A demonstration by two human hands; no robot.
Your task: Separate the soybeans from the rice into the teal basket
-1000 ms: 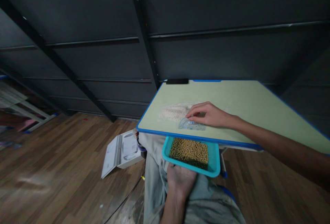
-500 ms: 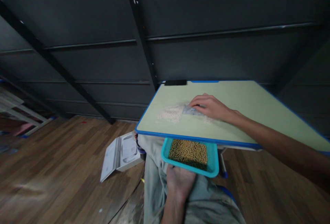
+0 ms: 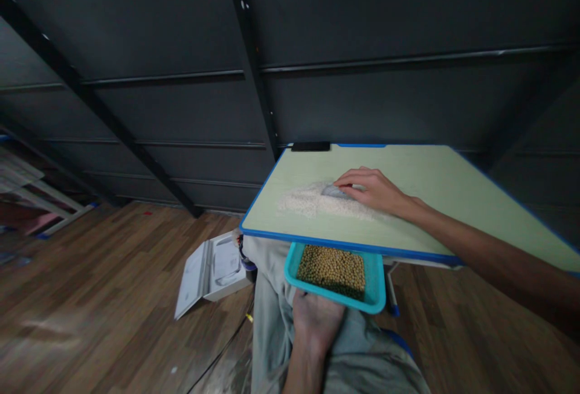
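My right hand rests on the pale green desk, its fingers pressing a clear blue protractor into a spread of white grains. Most of the protractor is hidden under the fingers. My left hand holds a turquoise tray from below, just under the desk's near edge and over my lap. The tray is filled with yellowish beans.
An open white box lies on the wooden floor left of my legs. A dark flat object sits at the desk's far edge. Dark panelled walls with a slanted beam stand behind. A light rack is at the far left.
My right hand has carried the protractor from near the desk's front edge farther back into the white grains. The tray and my left hand have stayed in place.
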